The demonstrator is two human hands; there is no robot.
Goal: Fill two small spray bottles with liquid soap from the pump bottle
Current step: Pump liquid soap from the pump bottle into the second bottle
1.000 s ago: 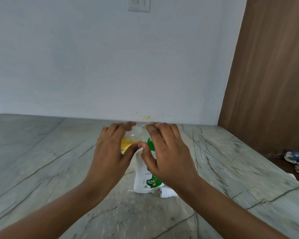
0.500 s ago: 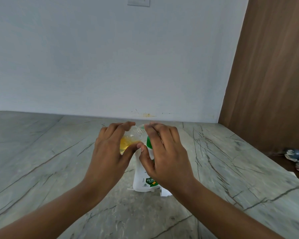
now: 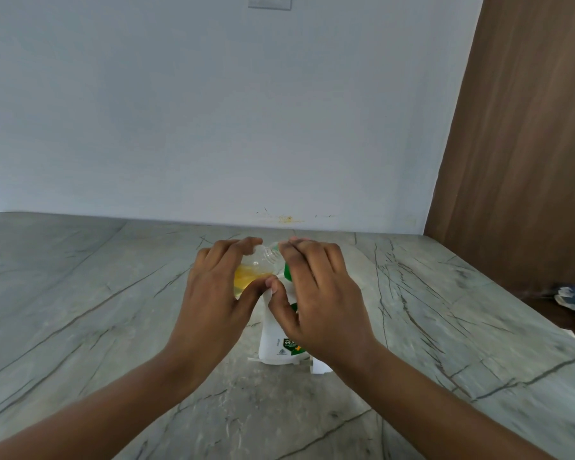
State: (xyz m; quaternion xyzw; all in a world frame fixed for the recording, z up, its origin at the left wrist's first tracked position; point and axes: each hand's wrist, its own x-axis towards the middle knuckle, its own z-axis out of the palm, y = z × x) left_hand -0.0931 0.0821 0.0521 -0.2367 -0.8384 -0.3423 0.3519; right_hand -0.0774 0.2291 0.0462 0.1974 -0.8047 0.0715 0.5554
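The left hand (image 3: 213,293) has its fingers and thumb curled round a small clear spray bottle (image 3: 246,277), held tilted with its open neck pointing toward 2 o'clock, up against the top of the pump bottle (image 3: 276,343). The right hand (image 3: 319,293) lies over the pump bottle's green top, fingers bent down over it and thumb tucked under at the neck. Whether it is pressing cannot be told.

The pump bottle stands on the surface (image 3: 80,310) just below the middle of the view, toward 6 o'clock. The spray bottle is held at its 11 o'clock.

By my reading, the first fill is under way. Yellow soap sits in the lower part of the spray bottle, and the part near the neck looks clear, so it seems only partly filled. No second spray bottle shows, so that one appears to remain.

A small white piece (image 3: 319,366) lies at the pump bottle's 5 o'clock; what it is I cannot tell.

On the green label only "99.9" reads; the rest is too small.
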